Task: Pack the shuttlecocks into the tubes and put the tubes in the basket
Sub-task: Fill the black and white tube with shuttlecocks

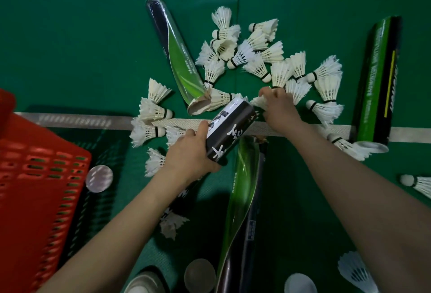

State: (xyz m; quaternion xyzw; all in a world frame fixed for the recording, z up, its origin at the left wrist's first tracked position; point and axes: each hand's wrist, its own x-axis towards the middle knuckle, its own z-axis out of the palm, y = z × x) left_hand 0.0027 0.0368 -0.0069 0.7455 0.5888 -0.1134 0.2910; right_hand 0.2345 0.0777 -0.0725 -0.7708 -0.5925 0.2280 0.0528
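The left hand [190, 150] grasps a black-and-white tube [229, 130] at frame centre, its mouth pointing toward one o'clock. The right hand [278, 108] pinches a shuttlecock [257, 101] beside that mouth. The red basket [35, 171] sits at nine o'clock.

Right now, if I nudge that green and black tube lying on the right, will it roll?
The green and black tube looks round and lies flat on its side, so it would probably roll sideways. It seems stiff, and likely light. A shuttlecock at its open end may get bumped.
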